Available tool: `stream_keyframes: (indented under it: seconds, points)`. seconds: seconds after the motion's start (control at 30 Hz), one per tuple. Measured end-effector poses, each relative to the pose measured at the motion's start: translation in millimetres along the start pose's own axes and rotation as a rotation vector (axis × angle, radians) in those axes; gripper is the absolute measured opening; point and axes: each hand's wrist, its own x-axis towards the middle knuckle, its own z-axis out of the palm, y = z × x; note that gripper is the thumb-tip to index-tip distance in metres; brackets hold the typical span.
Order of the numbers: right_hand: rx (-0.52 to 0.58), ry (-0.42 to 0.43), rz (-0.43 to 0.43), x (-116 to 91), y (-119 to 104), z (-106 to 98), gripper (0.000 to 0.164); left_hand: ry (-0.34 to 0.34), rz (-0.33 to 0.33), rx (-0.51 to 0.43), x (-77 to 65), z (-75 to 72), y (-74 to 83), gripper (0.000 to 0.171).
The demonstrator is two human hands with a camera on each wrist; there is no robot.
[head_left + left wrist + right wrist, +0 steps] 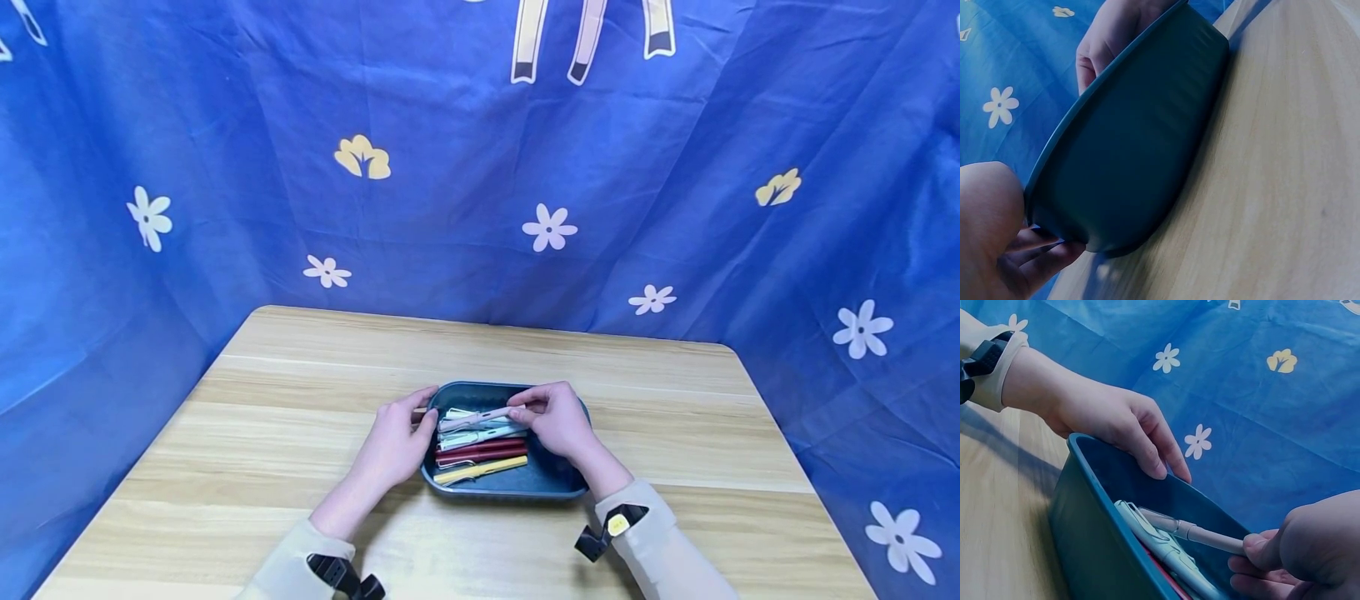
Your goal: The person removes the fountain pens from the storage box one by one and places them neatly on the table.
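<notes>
A dark teal plastic bin [551, 479] stands on the table with several pens lying crosswise in its left part. My left hand [397, 442] grips the bin's left end, thumb at the rim and fingers against the outer wall [1129, 144]. Between thumb and fingers, my right hand [561, 421] pinches one end of a pale pinkish pen [1215, 539]. The clip end of that pen points toward the bin's left side, above pale mint pens [1163, 549]. Nearer the front lie dark red pens [483, 451] and a yellow pen [487, 469].
Around the bin spreads a light wood-grain table [225, 467]. A blue curtain [450, 208] with white flowers hangs behind the table and along both sides. Each sleeved wrist wears a black camera strap [333, 571].
</notes>
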Motion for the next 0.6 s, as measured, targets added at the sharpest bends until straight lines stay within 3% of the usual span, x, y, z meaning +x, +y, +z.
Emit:
stream_keyframes:
  seconds: [0.6]
  points:
    - [0.145, 0.012, -0.022, -7.7, -6.6, -13.8, 0.011, 0.011, 0.003, -0.014, -1.1, 0.6, -0.1, 0.043]
